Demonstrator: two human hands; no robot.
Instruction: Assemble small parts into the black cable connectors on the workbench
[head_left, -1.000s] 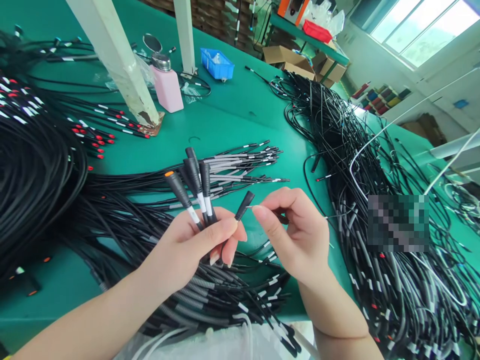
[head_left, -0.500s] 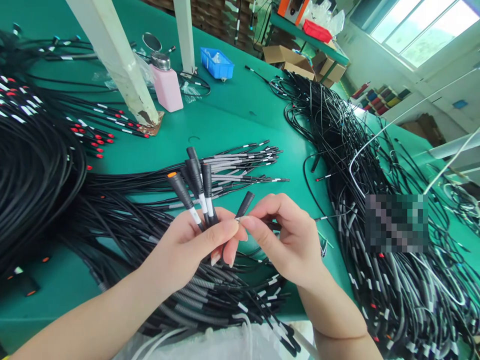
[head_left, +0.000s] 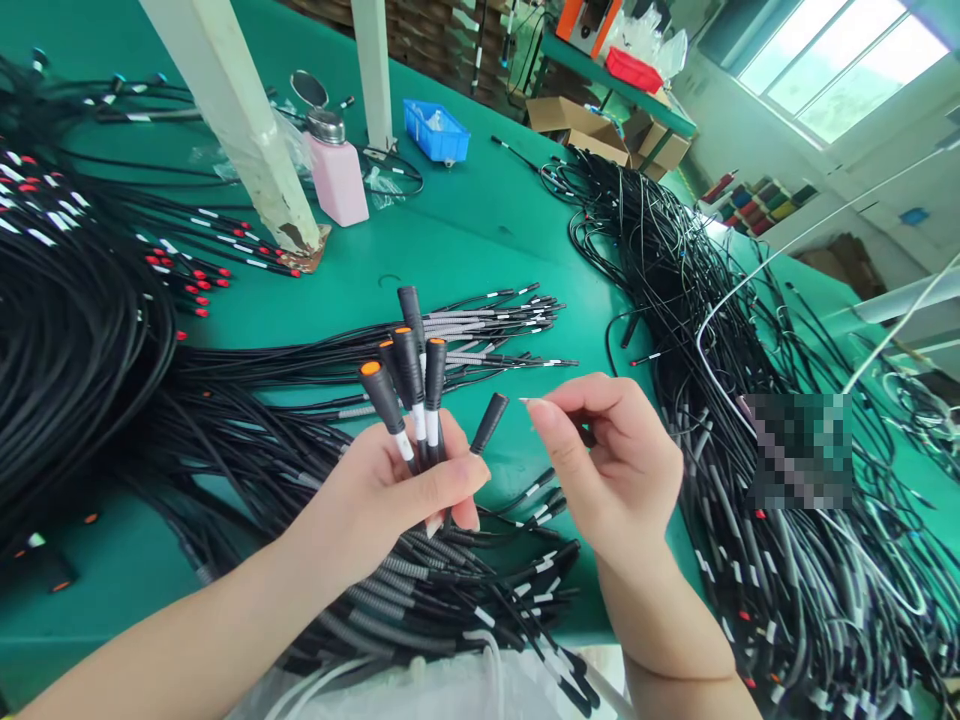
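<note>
My left hand (head_left: 375,485) is closed around several black cables whose connectors (head_left: 384,398) stick up above the fingers. Some connectors have orange end faces, and white labels (head_left: 418,424) wrap the cables below them. One separate black connector (head_left: 490,422) leans to the right past my left thumb. Just right of it, my right hand (head_left: 619,470) is pinched with thumb and index finger together, apart from the cables. A tiny pale sliver shows at its fingertips; I cannot tell whether it is a nail or a scrap.
Under my hands lie bundles of black cables (head_left: 247,365) on the green table (head_left: 495,255). A large cable heap (head_left: 675,300) covers the right side, coiled cables (head_left: 67,330) the left. Behind stand a pink pump bottle (head_left: 337,180), a blue bin (head_left: 436,130) and white posts (head_left: 240,130).
My right hand has moved off to the right, away from the leaning connector it was pinching beside. The connectors in my left hand have tipped so that more orange ends show.
</note>
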